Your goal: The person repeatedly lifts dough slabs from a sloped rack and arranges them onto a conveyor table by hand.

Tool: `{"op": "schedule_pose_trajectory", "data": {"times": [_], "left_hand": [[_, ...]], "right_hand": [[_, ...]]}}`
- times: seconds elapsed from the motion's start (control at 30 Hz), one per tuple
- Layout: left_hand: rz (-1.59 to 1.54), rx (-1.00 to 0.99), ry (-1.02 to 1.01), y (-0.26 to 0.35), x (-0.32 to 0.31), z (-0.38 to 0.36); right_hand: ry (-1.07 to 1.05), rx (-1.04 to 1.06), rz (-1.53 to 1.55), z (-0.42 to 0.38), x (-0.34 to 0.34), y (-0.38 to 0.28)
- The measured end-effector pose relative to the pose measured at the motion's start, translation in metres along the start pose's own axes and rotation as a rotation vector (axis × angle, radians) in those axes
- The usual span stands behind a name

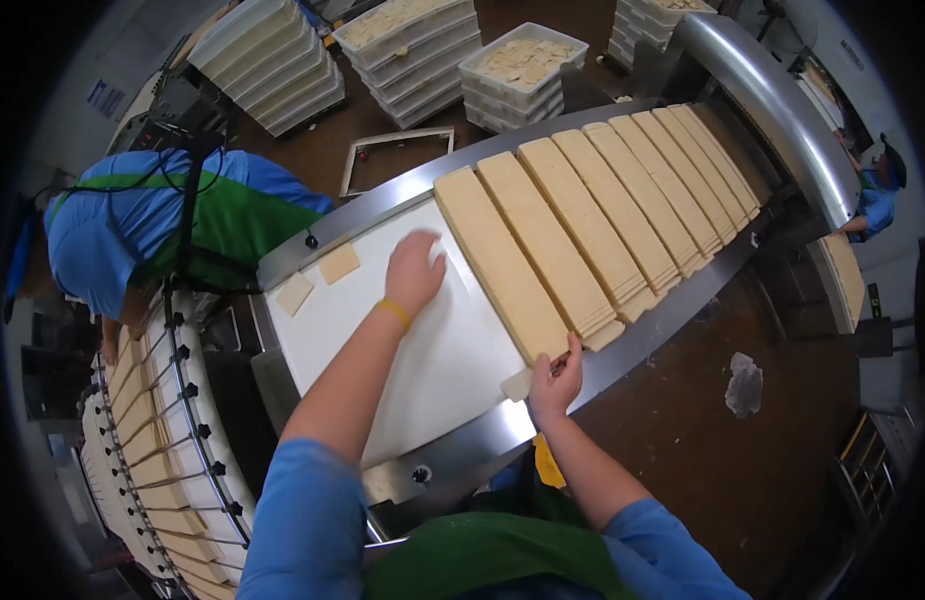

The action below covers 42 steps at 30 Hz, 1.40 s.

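Several long pale dough strips (582, 210) lie side by side across the white conveyor belt (422, 350). My left hand (414, 270) rests flat on the belt beside the far part of the nearest strip (497, 262), a yellow band on its wrist. My right hand (557, 378) pinches the near end of that same strip at the belt's steel edge, next to a small cut piece of dough (517, 384). Two small square dough pieces (339, 263) lie at the belt's far left corner.
A person in a blue shirt and green apron (152, 225) bends over at the left, beside a rack conveyor (157, 440) carrying dough pieces. Stacked white trays (522, 65) of dough stand on the brown floor beyond. Another person (875, 190) stands at the far right.
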<state>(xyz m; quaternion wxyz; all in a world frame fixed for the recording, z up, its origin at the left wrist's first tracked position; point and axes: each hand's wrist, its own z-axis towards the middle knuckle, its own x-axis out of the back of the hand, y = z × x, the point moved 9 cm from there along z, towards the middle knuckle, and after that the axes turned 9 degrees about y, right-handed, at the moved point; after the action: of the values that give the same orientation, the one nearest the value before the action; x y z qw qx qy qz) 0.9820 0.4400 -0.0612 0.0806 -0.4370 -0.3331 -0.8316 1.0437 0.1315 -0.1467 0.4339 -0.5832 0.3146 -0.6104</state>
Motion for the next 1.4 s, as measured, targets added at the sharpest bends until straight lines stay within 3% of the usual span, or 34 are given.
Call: {"op": "schedule_pose_trajectory", "data": {"times": [0.13, 0.23, 0.3, 0.43, 0.5, 0.53, 0.6, 0.63, 0.67, 0.73, 0.8, 0.87, 0.97, 1.17, 1.2, 1.27, 1.3, 1.33, 1.4], "left_hand": [[0.209, -0.011, 0.003, 0.015, -0.059, 0.077], [0.361, 0.074, 0.134, 0.013, -0.078, 0.083], [0.412, 0.170, 0.089, 0.012, -0.078, 0.076], [0.457, 0.476, -0.131, -0.016, -0.024, 0.049], [0.607, 0.505, -0.006, -0.044, 0.023, 0.018], [0.664, 0.477, 0.083, -0.062, 0.047, -0.002], [0.827, 0.562, 0.058, -0.084, 0.107, -0.043], [0.788, 0.676, -0.007, -0.088, 0.135, -0.065], [0.748, 0.798, -0.070, -0.092, 0.160, -0.091], [0.647, 0.852, -0.180, -0.099, 0.177, -0.142], [0.588, 0.771, -0.056, -0.109, 0.176, -0.194], [0.296, 0.828, 0.249, -0.092, 0.195, -0.231], [0.111, 0.879, 0.436, -0.108, 0.232, -0.281], [0.352, 0.893, 0.705, -0.138, 0.416, -0.383], [0.495, 0.844, 0.789, -0.140, 0.450, -0.406], [0.388, 1.022, 0.824, -0.158, 0.501, -0.460], [0.328, 1.096, 0.853, -0.167, 0.522, -0.487], [0.338, 1.116, 0.889, -0.178, 0.539, -0.516], [0.348, 1.147, 0.960, -0.219, 0.557, -0.577]], "right_hand": [[-0.016, -0.017, -0.001, 0.001, 0.002, -0.001], [-0.020, 0.127, -0.058, 0.005, 0.003, -0.009], [-0.054, 0.187, -0.101, 0.004, 0.004, -0.015], [-0.321, 0.057, -0.167, -0.001, -0.005, -0.031], [-0.498, 0.000, -0.099, -0.012, -0.018, -0.040], [-0.600, 0.106, -0.121, -0.015, -0.027, -0.055], [-0.807, 0.327, -0.167, -0.018, -0.044, -0.089], [-0.855, 0.413, -0.353, -0.016, -0.049, -0.103], [-0.985, 0.410, -0.411, -0.016, -0.061, -0.104], [-1.144, 0.331, -0.475, -0.018, -0.082, -0.097], [-1.154, 0.547, -0.303, -0.020, -0.101, -0.103], [-1.140, 0.652, -0.178, -0.025, -0.108, -0.112], [-1.135, 0.629, -0.194, -0.070, -0.120, -0.148], [-1.289, 0.791, 0.138, -0.236, -0.131, -0.237], [-1.352, 0.668, 0.192, -0.264, -0.134, -0.241], [-1.462, 0.412, 0.289, -0.323, -0.135, -0.241], [-1.453, 0.534, 0.253, -0.352, -0.127, -0.256], [-1.495, 0.473, 0.239, -0.380, -0.119, -0.268], [-1.488, 0.627, 0.213, -0.428, -0.106, -0.286]]}}
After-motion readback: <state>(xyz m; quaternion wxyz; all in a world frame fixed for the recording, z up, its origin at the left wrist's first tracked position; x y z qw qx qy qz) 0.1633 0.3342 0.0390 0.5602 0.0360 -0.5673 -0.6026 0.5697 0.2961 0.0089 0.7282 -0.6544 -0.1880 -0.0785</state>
